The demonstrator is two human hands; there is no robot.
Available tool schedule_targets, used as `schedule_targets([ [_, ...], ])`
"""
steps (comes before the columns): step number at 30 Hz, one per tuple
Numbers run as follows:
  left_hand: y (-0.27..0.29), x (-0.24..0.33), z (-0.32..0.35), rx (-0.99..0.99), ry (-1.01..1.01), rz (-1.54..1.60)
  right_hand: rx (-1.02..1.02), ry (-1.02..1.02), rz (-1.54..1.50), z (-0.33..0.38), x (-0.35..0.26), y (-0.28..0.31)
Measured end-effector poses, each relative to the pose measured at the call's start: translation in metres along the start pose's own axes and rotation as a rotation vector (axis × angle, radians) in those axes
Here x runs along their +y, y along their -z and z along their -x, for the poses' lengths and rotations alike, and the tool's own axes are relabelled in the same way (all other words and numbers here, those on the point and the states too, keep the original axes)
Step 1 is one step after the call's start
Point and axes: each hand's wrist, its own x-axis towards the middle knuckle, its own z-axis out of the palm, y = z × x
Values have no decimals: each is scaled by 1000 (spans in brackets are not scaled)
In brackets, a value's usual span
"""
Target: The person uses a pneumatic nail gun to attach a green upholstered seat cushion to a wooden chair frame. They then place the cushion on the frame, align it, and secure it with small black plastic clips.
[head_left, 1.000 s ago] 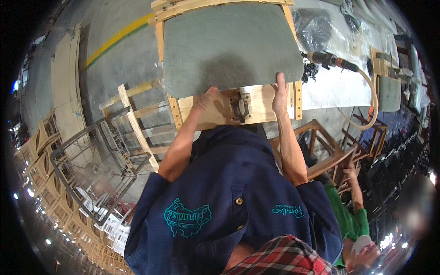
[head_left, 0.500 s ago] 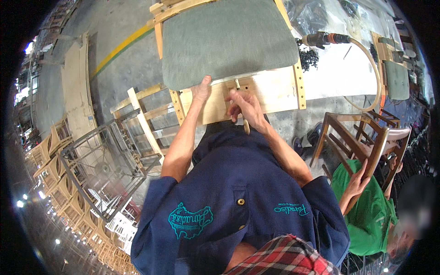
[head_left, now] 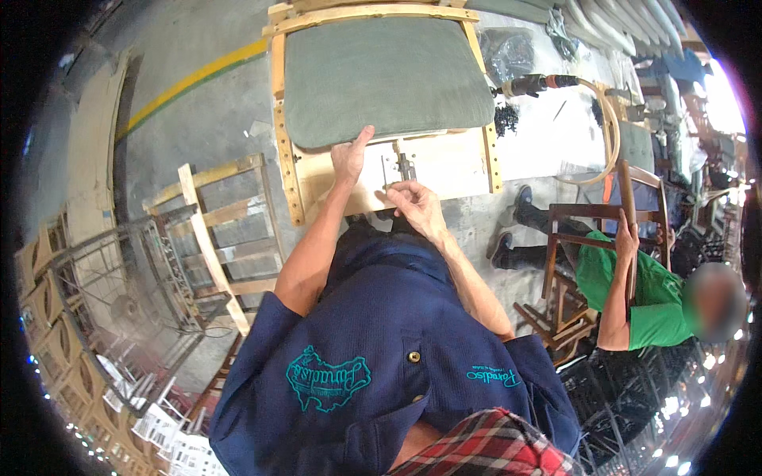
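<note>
A grey-green padded seat (head_left: 389,79) lies in a light wooden frame (head_left: 492,147) in front of me. My left hand (head_left: 349,161) is at its near edge, thumb lying over the padding and the other fingers mostly hidden. Fixed to the pale board (head_left: 452,159) nearer to me is a small metal toggle clamp (head_left: 406,166). My right hand (head_left: 418,208) is closed in a pinch at the near end of the clamp's thin lever. The fingertips partly cover that end.
A hose-fed tool (head_left: 528,85) lies right of the frame on a white surface. At right, a person in green (head_left: 643,278) holds a dark wooden chair frame (head_left: 587,213). Left stand a wooden rack (head_left: 226,210) and a metal wire frame (head_left: 127,301). Wrapped padded pieces (head_left: 627,24) are at far right.
My right hand has drawn back toward me from the clamp, uncovering its body. My left hand stays at the seat's edge. The person in green has shifted with the chair frame; the view has moved.
</note>
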Motion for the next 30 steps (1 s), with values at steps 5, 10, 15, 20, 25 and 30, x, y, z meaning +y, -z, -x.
schedule_targets([
  [5, -6, 1, 12, 156, -209, 60, 180, 93, 183, -3, -2, 6],
  [10, 7, 10, 14, 59, -188, -98, 348, 515, 684, -48, -46, 28],
  [15, 8, 25, 27, 82, -183, -196, 214, 823, 1112, -100, -59, 36],
  [20, 2, 15, 18, 269, -256, -289, 112, 732, 1425, -140, -76, 31],
  [25, 2, 33, 28, 315, -242, -370, -3, 867, 1376, -166, -97, 43],
  [30, 5, 42, 25, 164, -80, -368, -11, 914, 1290, -173, -94, 47],
])
